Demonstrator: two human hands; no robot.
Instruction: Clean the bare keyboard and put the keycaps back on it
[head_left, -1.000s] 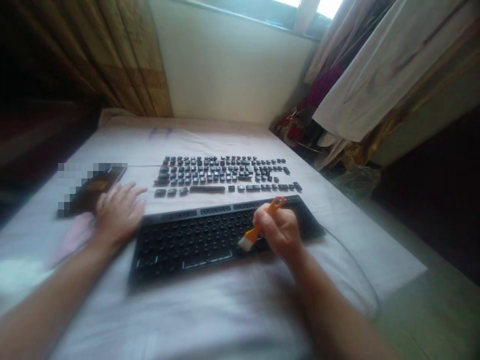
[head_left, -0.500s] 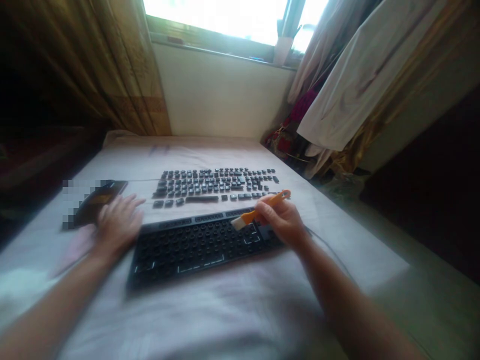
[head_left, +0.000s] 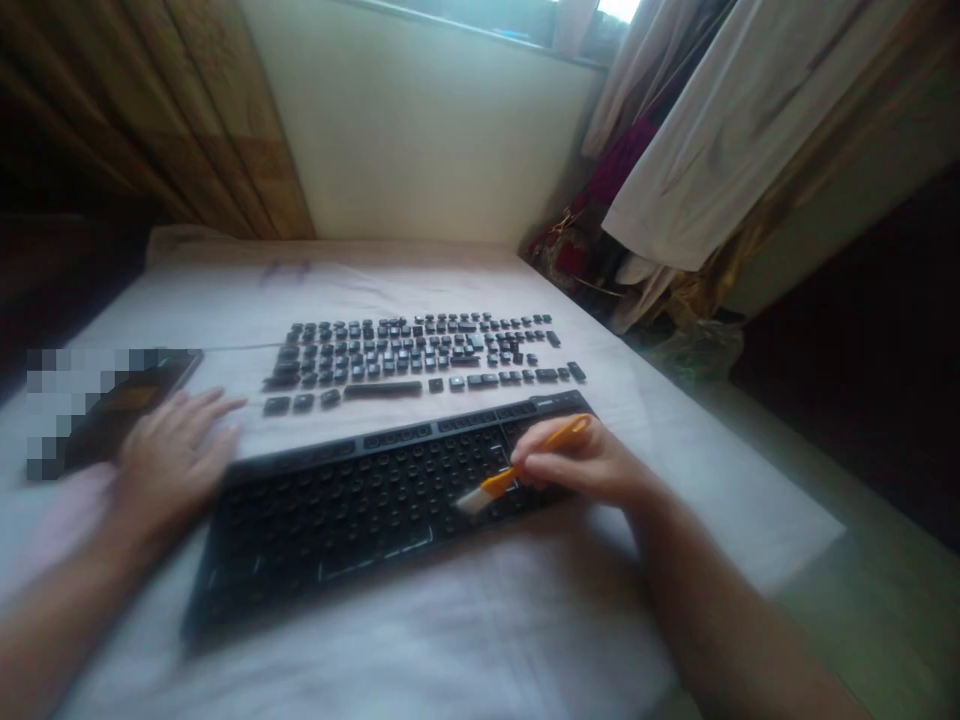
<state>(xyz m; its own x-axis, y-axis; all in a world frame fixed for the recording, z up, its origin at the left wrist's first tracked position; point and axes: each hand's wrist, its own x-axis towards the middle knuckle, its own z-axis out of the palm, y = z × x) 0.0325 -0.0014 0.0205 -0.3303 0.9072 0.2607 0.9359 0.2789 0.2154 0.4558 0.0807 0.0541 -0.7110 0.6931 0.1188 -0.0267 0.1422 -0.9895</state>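
Observation:
A black keyboard [head_left: 352,510] with its keycaps off lies at a slant on the pale sheet. My right hand [head_left: 577,462] is closed around the orange handle of a small flat brush [head_left: 495,487], whose pale bristles are over the lower right part of the keyboard. Whether the bristles touch it I cannot tell. My left hand [head_left: 174,445] lies with fingers stretched out at the keyboard's left end, next to a dark flat object [head_left: 139,400] that is partly pixelated. Behind the keyboard, loose black keycaps [head_left: 390,352] are laid out in rows.
The sheet-covered surface [head_left: 420,275] runs back to a pale wall [head_left: 435,140] below a window. Curtains [head_left: 195,130] hang at the left. Pale cloth [head_left: 697,160] hangs at the right, beyond the surface's right edge. A thin cable lies behind my left hand.
The brush in my right hand has moved down across the keyboard toward its near edge. The camera view has tilted downward. My left hand stays by the keyboard's left end.

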